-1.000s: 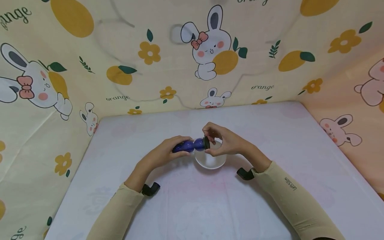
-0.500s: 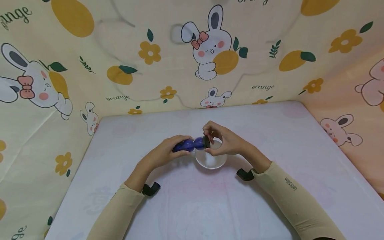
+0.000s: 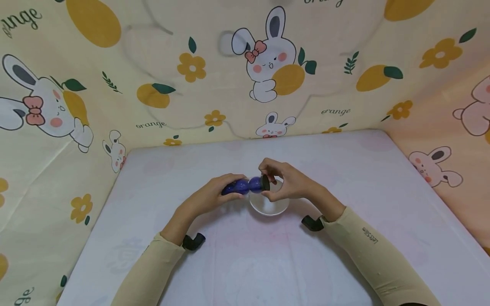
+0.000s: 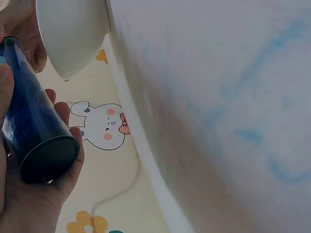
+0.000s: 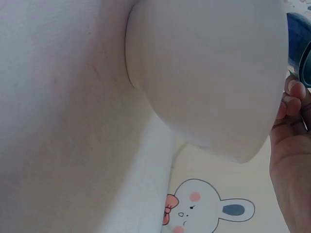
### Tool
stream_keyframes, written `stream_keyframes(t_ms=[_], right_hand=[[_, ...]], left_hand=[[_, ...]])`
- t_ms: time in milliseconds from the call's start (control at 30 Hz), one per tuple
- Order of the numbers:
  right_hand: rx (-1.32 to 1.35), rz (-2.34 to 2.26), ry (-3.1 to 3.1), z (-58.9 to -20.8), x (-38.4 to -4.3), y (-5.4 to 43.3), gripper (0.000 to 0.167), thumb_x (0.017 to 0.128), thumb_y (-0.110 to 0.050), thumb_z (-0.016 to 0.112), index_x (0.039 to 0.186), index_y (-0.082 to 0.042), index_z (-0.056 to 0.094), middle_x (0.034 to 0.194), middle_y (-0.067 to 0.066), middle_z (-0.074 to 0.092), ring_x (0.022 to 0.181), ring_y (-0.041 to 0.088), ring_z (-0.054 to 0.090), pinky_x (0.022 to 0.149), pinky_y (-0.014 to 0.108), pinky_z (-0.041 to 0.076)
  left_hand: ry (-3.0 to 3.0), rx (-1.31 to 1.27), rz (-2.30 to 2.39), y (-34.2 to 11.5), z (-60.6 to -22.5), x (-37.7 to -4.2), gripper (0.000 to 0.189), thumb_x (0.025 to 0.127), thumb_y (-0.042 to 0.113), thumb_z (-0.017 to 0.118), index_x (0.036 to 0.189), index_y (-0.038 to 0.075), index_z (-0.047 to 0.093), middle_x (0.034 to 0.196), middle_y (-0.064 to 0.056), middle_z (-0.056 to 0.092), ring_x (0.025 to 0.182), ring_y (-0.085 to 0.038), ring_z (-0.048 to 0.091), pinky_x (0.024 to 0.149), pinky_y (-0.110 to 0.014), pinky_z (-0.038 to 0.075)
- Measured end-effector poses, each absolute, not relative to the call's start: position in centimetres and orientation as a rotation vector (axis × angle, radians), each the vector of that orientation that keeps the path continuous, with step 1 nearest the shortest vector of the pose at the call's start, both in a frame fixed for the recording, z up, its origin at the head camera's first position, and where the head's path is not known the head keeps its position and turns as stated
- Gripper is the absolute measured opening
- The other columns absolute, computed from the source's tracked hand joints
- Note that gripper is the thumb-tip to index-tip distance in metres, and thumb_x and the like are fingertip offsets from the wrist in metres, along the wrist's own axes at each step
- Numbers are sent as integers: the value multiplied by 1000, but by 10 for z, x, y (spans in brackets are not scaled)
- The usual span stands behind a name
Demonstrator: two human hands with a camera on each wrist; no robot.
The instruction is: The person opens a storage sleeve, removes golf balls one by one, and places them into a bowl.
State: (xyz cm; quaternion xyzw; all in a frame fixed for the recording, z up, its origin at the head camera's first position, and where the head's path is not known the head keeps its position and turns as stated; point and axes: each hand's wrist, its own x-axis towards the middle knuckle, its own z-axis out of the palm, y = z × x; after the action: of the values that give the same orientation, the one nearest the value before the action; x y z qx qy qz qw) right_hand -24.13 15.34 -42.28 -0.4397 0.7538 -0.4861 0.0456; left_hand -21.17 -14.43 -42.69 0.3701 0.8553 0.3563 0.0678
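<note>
Held level above a white bowl [image 3: 269,209] is a clear tube [image 3: 241,186] with blue ball-like shapes inside and dark end caps. My left hand [image 3: 206,196] grips its left part, thumb on one side and fingers on the other. At the right end, my right hand [image 3: 291,182] pinches the dark lid [image 3: 265,182] between thumb and curled fingers. In the left wrist view the tube's other black end [image 4: 48,160] points toward the camera, with the palm around it. The lid appears to be on the tube. The right wrist view shows only part of the tube [image 5: 296,39] behind the bowl.
The bowl stands on a white-covered table [image 3: 252,263], beneath the lid end of the tube. Printed cloth walls with rabbits and oranges rise behind and at both sides. A black wrist mount [image 3: 193,241] sits under the left wrist, another [image 3: 312,222] under the right.
Both hands and the tube have dipped very slightly, with a small shift to the right at the lid. The grips look the same and the bowl has stayed in place.
</note>
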Motion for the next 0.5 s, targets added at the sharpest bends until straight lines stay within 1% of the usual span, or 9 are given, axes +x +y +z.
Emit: stream_keyframes(t_ms=[167, 267, 367, 433, 500], right_hand=[[-1343, -1475, 2321, -423, -241, 153, 47, 78, -5, 87, 110, -12, 53, 95, 6, 54, 78, 35, 55, 67, 39, 48], [-1340, -1488, 2323, -423, -242, 154, 49, 78, -2, 87, 112, -11, 53, 95, 7, 54, 79, 32, 56, 69, 40, 50], [-1347, -1532, 2317, -422, -243, 155, 51, 80, 0, 90, 116, -7, 54, 98, 12, 58, 85, 32, 60, 78, 44, 55], [-1349, -1551, 2344, -421, -245, 156, 55, 82, 1, 91, 123, -4, 56, 104, 13, 64, 92, 31, 65, 86, 46, 59], [-1353, -1559, 2378, -420, -246, 156, 57, 83, 1, 91, 131, -3, 59, 113, 13, 69, 100, 29, 69, 95, 49, 60]], left_hand=[[2590, 1121, 1076, -143, -427, -212, 54, 104, 25, 74, 152, 9, 58, 146, -11, 65, 133, -27, 62, 113, -49, 51], [2598, 1117, 1080, -143, -427, -213, 54, 103, 26, 74, 152, 8, 58, 148, -11, 64, 136, -28, 60, 115, -49, 49], [2625, 1082, 1090, -145, -426, -214, 54, 103, 26, 75, 151, 8, 59, 146, -12, 65, 134, -28, 61, 114, -49, 50], [2651, 1043, 1101, -146, -426, -214, 55, 102, 26, 76, 151, 9, 59, 146, -12, 65, 133, -29, 62, 114, -50, 50], [2677, 1003, 1107, -148, -426, -215, 55, 102, 27, 76, 151, 10, 59, 146, -12, 65, 131, -29, 63, 112, -50, 51]])
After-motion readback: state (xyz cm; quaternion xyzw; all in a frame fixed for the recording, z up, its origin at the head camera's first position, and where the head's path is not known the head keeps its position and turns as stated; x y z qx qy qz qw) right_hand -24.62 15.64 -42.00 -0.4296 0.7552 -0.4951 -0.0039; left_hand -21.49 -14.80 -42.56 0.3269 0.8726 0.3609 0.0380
